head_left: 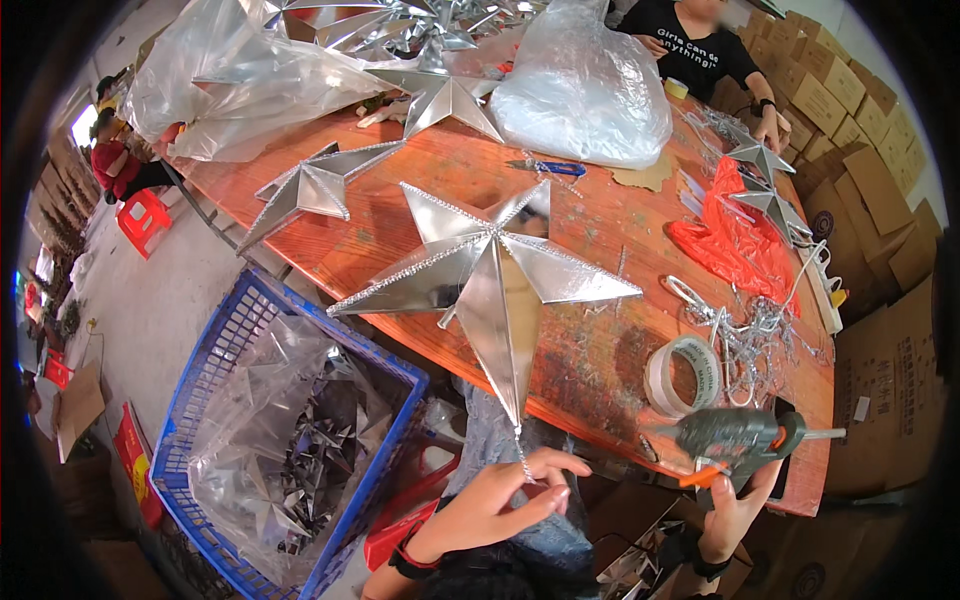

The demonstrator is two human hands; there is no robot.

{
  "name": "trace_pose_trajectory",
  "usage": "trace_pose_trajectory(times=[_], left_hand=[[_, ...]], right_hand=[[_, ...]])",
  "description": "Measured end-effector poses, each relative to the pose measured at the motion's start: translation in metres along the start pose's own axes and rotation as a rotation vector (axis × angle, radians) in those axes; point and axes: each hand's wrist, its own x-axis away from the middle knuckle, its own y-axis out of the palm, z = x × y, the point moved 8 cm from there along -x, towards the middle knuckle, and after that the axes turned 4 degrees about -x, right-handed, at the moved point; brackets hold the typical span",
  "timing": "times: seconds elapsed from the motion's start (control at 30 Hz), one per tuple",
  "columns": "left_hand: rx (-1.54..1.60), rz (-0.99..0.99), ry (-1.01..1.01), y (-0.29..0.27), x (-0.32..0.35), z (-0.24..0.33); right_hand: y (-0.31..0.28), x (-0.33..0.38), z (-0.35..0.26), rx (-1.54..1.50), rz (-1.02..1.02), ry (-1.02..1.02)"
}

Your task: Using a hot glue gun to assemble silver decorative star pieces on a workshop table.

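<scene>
A large silver star [515, 325] lies on the wooden table, its longest point reaching over the near edge. Sparkly silver trim [395, 275] runs along some of its ridges and hangs from the low tip. My left hand [510, 505] is just below that tip, its fingers closed on the loose end of the trim. In my right hand [735, 515] is a dark green glue gun [735, 440] with an orange trigger, its nozzle toward the left. The glue gun is near the table's right front edge, beside a roll of tape [685, 375].
A blue basket [225, 345] of silver star pieces stands at left. On the table are a smaller star [315, 190], a blue cutter knife [550, 168], a red plastic bag [735, 235], tangled silver trim [740, 350] and clear bags [585, 90]. Across it, a person [700, 50] works near cartons.
</scene>
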Motion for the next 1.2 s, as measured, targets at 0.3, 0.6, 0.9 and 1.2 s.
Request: trace_pose_trajectory(times=[0.3, 0.6, 0.9, 1.2], left_hand=[[-0.392, 0.447, -0.068, -0.044, 0.014, 0.007], [-0.295, 0.442, 0.089, -0.03, 0.009, 0.008], [-0.41, 0.386, -0.093, -0.051, 0.027, -0.017], [-0.742, 0.362, -0.405, -0.107, 0.08, -0.046]], right_hand=[[0.063, -0.01, -0.024, -0.104, -0.301, 0.253], [0.086, 0.005, -0.014, -0.053, -0.658, 0.283], [0.1, -0.002, -0.029, -0.021, -0.633, 0.152], [0.093, 0.006, -0.011, 0.043, -0.7, 0.264]])
